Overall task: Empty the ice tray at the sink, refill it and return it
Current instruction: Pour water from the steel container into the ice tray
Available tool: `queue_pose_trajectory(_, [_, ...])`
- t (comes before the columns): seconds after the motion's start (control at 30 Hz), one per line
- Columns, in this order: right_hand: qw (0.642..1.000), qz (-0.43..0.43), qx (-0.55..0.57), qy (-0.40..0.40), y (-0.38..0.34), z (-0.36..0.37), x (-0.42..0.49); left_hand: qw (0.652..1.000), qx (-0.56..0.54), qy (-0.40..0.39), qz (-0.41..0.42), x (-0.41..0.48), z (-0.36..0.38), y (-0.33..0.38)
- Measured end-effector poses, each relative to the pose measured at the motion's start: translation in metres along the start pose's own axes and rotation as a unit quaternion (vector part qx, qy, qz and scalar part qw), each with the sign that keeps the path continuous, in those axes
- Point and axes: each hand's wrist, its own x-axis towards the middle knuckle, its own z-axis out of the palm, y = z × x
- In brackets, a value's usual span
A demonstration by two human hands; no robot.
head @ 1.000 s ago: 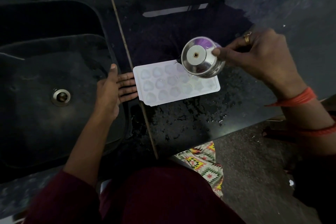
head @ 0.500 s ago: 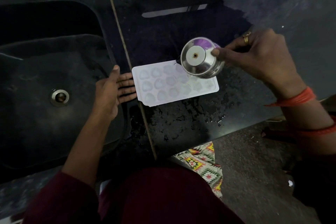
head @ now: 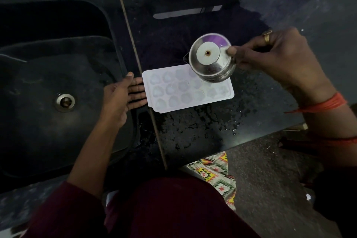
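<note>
Your ice tray (head: 185,91) lies flat on the wet black counter (head: 193,133), just right of the sink (head: 38,125). Its long axis runs left to right, with the left end slightly nearer you. Your left hand (head: 120,95) is flat, fingers straight, with the fingertips against the tray's left short edge. Your right hand (head: 276,60) grips a steel cup (head: 211,60), tipped over the far right cells (its base faces the camera, so I cannot see any stream). Most of the tray lies left of the cup, so the pour likely travels along that axis toward your left hand.
</note>
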Motion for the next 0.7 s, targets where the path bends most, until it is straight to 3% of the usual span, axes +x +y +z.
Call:
queue_pose_trajectory(0.27, [1.000,-0.012,0.006,-0.002,-0.009,0.005,0.003,1.000,-0.007,0.002,-0.005,-0.001,-0.001,0.000])
queue_pose_trajectory(0.7, [0.996,-0.044,-0.079,0.016,-0.014,0.018,0.007,1.000,-0.010,-0.007,-0.004,-0.002,-0.003,0.000])
